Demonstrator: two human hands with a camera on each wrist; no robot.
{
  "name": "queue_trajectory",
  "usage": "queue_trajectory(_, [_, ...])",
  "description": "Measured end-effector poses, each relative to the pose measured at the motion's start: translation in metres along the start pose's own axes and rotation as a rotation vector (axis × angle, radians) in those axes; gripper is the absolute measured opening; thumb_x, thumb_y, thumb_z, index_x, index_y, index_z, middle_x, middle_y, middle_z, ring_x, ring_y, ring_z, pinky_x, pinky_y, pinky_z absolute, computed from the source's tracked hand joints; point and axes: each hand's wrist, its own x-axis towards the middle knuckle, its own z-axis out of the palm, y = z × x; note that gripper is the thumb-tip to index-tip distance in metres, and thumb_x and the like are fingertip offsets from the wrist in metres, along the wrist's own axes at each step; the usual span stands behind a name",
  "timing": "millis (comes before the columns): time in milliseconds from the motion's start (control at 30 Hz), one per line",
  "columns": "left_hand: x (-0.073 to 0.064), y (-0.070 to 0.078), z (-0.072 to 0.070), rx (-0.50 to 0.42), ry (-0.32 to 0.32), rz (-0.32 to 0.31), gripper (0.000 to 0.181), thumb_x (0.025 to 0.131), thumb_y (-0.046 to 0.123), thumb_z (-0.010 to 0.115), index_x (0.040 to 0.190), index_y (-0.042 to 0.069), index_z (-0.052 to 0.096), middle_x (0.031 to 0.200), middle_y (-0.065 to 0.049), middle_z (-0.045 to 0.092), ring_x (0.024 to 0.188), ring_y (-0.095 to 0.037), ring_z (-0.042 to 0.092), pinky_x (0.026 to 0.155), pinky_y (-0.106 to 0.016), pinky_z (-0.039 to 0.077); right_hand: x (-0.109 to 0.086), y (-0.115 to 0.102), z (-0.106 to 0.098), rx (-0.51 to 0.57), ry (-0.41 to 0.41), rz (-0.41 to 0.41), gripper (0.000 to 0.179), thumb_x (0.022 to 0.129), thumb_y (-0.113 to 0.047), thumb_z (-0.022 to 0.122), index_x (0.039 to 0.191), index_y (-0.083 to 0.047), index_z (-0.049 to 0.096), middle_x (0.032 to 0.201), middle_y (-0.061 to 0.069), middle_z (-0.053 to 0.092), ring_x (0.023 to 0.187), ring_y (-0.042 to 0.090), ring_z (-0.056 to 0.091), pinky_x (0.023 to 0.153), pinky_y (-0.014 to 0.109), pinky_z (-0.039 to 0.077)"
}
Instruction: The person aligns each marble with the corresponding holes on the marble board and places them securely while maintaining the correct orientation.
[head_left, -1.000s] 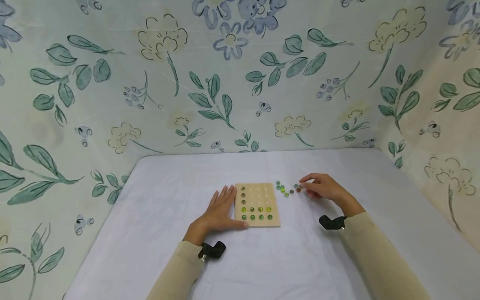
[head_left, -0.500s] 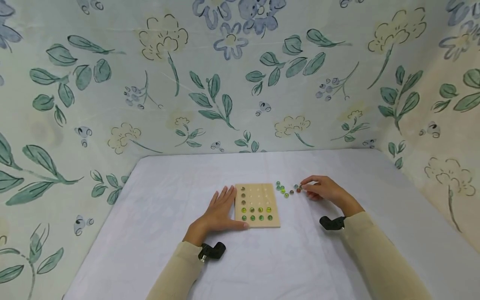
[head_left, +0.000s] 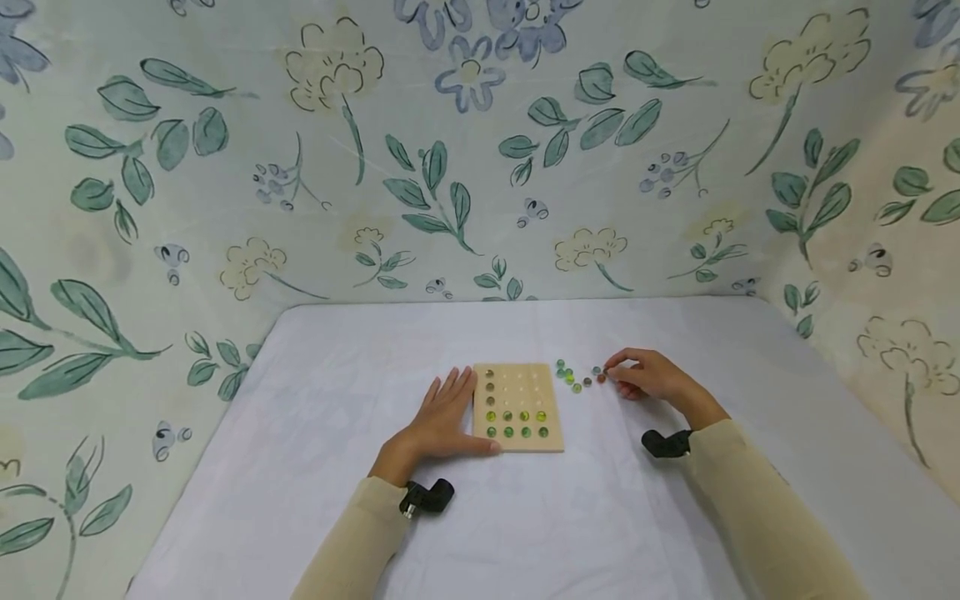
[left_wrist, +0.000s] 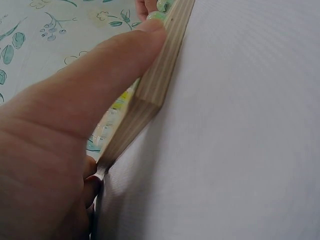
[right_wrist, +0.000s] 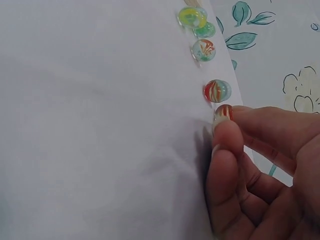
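In the head view, a square wooden board (head_left: pixel 553 400) lies on the table with marbles in its two front rows and down its left column. My left hand (head_left: pixel 438 425) lies at its left side, fingers straight along that edge and the thumb (left_wrist: pixel 142 47) over the front edge. To the right of the board, my right hand (head_left: pixel 651 375) pinches a marble (right_wrist: pixel 226 112) with a reddish-brown swirl between thumb and fingertips, low over the cloth. Right beside it in the right wrist view sits a red-and-white swirled marble (right_wrist: pixel 214 91), overlapping a pale blue one.
Several loose marbles lie between the board and my right hand, among them a yellow-green marble (right_wrist: pixel 192 17) and a clear orange-swirled marble (right_wrist: pixel 203 50). A white cloth (head_left: pixel 600 517) covers the table. Behind it hangs a floral curtain (head_left: pixel 480 167).
My right fingertips have lowered slightly and drawn together on the marble at the right end of the loose group. The left hand and board stay put; the head view has shifted slightly.
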Motion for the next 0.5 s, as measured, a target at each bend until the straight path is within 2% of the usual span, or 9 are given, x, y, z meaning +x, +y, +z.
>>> queue_trajectory(233, [0.0018, 0.0009, -0.0033, 0.005, 0.009, -0.001, 0.129, 0.066, 0.077, 0.066, 0.155, 0.008, 0.004, 0.162, -0.005, 0.003, 0.148, -0.019, -0.005, 0.118, -0.041, -0.006, 0.0, -0.0057, -0.0004, -0.016, -0.002, 0.01, 0.027, 0.098, -0.022, 0.056, 0.119, -0.004, 0.057, 0.076, 0.006, 0.06, 0.066, 0.017, 0.056, 0.063, 0.026, 0.052])
queue_trajectory(500, [0.0031, 0.0, -0.0024, 0.0, 0.0, -0.003, 0.13, 0.065, 0.078, 0.066, 0.155, 0.009, 0.004, 0.162, -0.004, 0.003, 0.148, -0.019, -0.005, 0.118, -0.041, -0.006, 0.0039, -0.0011, 0.0003, 0.0, 0.008, 0.028, 0.023, 0.097, -0.019, 0.058, 0.114, -0.004, 0.059, 0.073, 0.006, 0.061, 0.063, 0.016, 0.057, 0.06, 0.025, 0.052])
